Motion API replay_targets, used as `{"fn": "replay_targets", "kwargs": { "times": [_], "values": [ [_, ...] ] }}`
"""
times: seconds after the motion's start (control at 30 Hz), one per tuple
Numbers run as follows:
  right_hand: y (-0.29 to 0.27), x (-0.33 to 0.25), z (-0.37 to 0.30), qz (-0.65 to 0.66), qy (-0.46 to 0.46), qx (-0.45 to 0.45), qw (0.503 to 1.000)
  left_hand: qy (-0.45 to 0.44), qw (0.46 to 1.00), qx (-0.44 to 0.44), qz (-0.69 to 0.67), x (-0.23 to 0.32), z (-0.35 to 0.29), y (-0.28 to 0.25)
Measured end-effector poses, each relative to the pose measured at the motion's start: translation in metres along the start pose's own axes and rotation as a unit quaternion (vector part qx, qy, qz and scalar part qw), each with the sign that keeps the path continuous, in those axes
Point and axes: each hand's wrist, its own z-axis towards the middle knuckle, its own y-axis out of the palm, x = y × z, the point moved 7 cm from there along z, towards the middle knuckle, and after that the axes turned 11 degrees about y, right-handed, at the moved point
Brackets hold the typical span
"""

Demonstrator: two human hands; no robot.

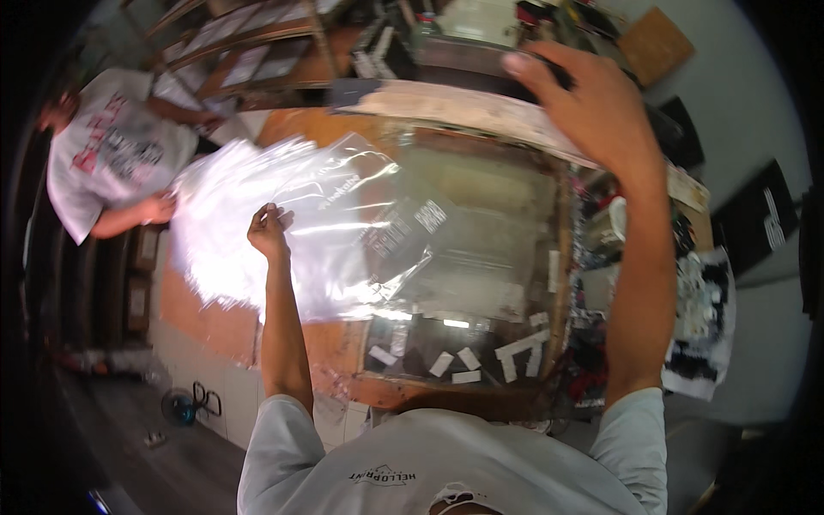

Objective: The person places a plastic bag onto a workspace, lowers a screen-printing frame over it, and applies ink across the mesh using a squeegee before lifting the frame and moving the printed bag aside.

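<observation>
Many clear plastic sheets or bags (335,232) lie fanned out in a shiny, overlapping pile across the left and middle of the table, the upper ones bearing pale print. Over this pile, my left hand (270,232) has its fingertips pinched together on the clear plastic; glare blurs the exact edge. At the upper right, my right hand (592,107) is raised with thumb and fingers curled round the end of a long dark bar (472,67). Just below that bar runs a pale wooden frame edge (446,105), tilted above the far side of the glass work surface (481,232).
A co-worker in a white shirt (129,154) stands at the left, one hand at the pile's edge. Strips of white tape (468,360) lie on the glass near me. Shelves (249,43) stand behind; cluttered items and a stained paper (699,326) are at the right.
</observation>
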Motion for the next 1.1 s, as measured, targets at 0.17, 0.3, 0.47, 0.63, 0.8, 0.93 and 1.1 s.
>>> {"fn": "replay_targets", "kwargs": {
  "times": [0.17, 0.3, 0.47, 0.63, 0.8, 0.93, 1.1],
  "values": [
    [0.001, -0.001, -0.004, 0.020, 0.013, 0.011, 1.000, 0.226, 0.857, 0.165, 0.432, 0.072, 0.048, -0.151],
    [0.002, -0.004, -0.004, 0.027, 0.033, 0.002, 0.999, 0.355, 0.831, 0.032, 0.427, 0.079, -0.031, -0.113],
    [0.000, -0.003, -0.004, 0.030, -0.011, 0.010, 0.999, 0.339, 0.714, -0.395, 0.469, 0.013, -0.246, 0.071],
    [-0.001, -0.010, -0.020, -0.012, 0.003, 0.000, 1.000, 0.361, 0.694, -0.498, 0.373, 0.027, -0.347, 0.192],
    [-0.020, -0.021, -0.022, 0.045, 0.038, -0.102, 0.993, 0.393, 0.626, -0.616, 0.272, 0.039, -0.403, 0.258],
    [-0.017, -0.012, -0.011, 0.041, 0.078, -0.214, 0.973, 0.343, 0.604, -0.678, 0.238, 0.037, -0.417, 0.274],
    [-0.017, -0.012, -0.008, 0.034, -0.024, -0.148, 0.988, 0.248, 0.740, -0.605, 0.160, 0.052, -0.405, 0.243]
  ]
}}
